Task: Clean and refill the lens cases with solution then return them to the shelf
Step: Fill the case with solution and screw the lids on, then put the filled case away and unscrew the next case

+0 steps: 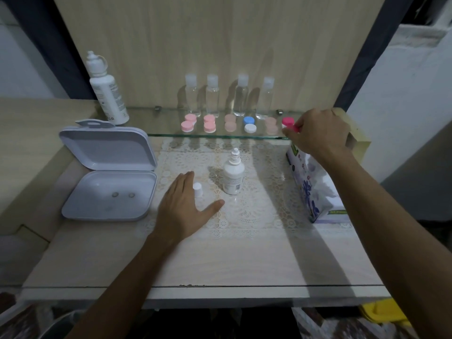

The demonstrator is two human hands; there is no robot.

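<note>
Lens cases sit in a row along the front of the glass shelf (171, 113); your right hand (318, 133) pinches the hot-pink lens case (288, 123) at the row's right end. Left of it on the shelf lie a pale peach case (271, 125), a blue-and-white case (249, 124) and three more pink ones. Below the shelf, your left hand (186, 209) rests flat with fingers spread on the table (220, 260), beside a small white cap (197, 189) and the uncapped solution bottle (233, 173).
</note>
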